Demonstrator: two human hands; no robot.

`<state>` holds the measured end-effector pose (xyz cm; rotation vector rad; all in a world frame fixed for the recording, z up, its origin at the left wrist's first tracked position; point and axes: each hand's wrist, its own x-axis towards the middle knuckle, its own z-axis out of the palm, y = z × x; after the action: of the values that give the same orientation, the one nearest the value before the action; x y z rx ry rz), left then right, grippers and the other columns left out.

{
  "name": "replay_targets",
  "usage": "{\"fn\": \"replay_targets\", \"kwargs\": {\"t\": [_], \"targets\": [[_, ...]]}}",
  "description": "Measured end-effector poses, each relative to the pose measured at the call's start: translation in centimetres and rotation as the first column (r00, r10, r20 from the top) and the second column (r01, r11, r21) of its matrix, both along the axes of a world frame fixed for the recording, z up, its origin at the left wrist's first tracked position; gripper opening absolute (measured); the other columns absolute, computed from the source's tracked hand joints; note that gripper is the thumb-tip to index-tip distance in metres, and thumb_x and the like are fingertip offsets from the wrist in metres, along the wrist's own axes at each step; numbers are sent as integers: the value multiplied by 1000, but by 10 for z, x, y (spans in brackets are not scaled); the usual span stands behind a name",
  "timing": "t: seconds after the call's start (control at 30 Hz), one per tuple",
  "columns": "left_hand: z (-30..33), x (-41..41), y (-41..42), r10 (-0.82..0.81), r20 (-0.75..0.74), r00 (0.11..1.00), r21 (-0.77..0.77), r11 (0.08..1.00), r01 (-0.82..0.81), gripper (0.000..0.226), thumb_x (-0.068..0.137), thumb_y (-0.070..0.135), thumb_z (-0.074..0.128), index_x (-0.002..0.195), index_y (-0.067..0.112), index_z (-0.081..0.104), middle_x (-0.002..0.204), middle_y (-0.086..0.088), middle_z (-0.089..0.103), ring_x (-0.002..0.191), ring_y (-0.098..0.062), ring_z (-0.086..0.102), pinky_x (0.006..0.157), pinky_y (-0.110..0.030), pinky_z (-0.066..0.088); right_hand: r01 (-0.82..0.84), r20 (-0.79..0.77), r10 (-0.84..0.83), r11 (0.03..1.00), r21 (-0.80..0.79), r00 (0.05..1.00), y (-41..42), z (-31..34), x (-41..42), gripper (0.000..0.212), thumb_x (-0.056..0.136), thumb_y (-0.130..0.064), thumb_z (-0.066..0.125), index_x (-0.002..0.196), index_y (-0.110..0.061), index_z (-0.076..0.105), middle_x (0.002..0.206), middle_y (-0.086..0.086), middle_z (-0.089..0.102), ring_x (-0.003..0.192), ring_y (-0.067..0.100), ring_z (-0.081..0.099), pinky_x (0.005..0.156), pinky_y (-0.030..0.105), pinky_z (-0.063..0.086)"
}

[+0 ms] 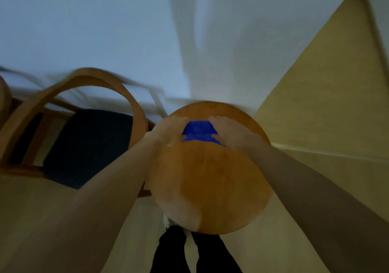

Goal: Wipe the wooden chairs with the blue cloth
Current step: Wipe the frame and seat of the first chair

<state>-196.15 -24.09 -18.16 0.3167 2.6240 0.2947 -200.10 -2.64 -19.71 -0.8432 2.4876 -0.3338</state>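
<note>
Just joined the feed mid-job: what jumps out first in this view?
The bright blue cloth stands out at once, lying on the far part of the round wooden seat in the centre. The left hand and right hand rest on its two sides. To the left stands a wooden armchair with a dark cushion.
</note>
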Motion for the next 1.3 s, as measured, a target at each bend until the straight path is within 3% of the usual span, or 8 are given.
{"fn": "replay_targets", "kwargs": {"t": [0.1,0.33,0.57,0.7,0.8,0.97,1.1,1.3], "targets": [[45,-6,-29,30,-96,995,-58,998,-36,17,93,23,57,106,16,49,95,-2,60,82,-20,59,71,-31,45,-20,-74,18,999,-36,997,-33,41,-13,39,99,-20,55,135,-11,45,129,12,55,114,28,55,84,34,43],[114,42,-127,92,-238,967,-128,984,-125,18,91,25,59,104,19,48,92,2,60,78,-18,58,72,-33,48,-136,-313,108,988,-68,943,-135,106,22,26,94,-16,58,117,-12,49,110,7,60,91,18,52,78,23,33],[154,153,-229,129,-236,963,-151,974,-167,14,92,27,59,96,26,46,85,8,55,74,-10,55,73,-31,48,-150,-171,122,976,-160,978,-238,142,125,33,97,-17,58,125,-11,42,110,7,60,83,15,53,67,20,40],[199,234,-294,193,-264,945,-134,963,-234,10,90,27,60,95,27,52,84,8,59,77,-9,57,77,-31,49,-241,-218,198,951,-193,956,-307,182,193,37,97,-21,57,130,-10,43,118,11,59,99,24,60,83,35,51],[236,290,-342,234,-332,914,-160,941,-299,14,89,27,61,100,24,54,92,5,62,83,-15,60,79,-32,50,-292,-239,238,930,-225,942,-356,215,237,43,98,-23,55,137,-8,43,130,11,56,113,28,56,90,33,44],[280,350,-407,286,-436,853,-176,903,-392,14,89,25,63,100,23,54,89,5,61,80,-15,59,78,-35,51,-403,-342,315,886,-230,886,-426,262,278,18,99,-21,53,112,-15,41,97,3,54,70,8,49,54,20,32],[292,372,-440,344,-462,817,-128,886,-446,16,87,25,65,102,26,57,91,7,64,83,-12,61,80,-32,51,-460,-347,371,860,-224,862,-465,283,291,23,99,-19,54,118,-13,42,102,4,53,80,16,52,69,28,42],[287,374,-480,422,-487,765,-79,851,-519,15,84,26,69,92,26,57,83,8,61,76,-10,59,75,-29,50,-492,-340,419,854,-166,842,-510,286,278,31,99,-21,55,126,-12,42,109,7,57,87,18,56,73,28,45]]}}
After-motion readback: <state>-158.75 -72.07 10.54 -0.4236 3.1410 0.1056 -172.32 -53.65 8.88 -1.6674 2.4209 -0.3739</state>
